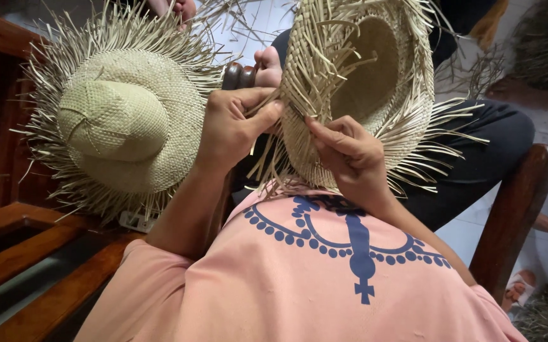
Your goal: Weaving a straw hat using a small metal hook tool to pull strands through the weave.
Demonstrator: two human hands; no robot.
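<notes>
Head view: both hands pinch an unfinished straw hat's (375,69) frayed brim.

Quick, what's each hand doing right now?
Left hand: closed, pinching loose straw strands at the unfinished hat brim.
Right hand: fingers pinched on the brim's woven edge.

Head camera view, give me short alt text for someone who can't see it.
Two bare hands work the loose straw ends at the brim of an unfinished woven straw hat held up over the lap: the left hand pinches strands and the right hand grips the brim edge. A second frayed straw hat rests on a wooden bench to the left.
</notes>
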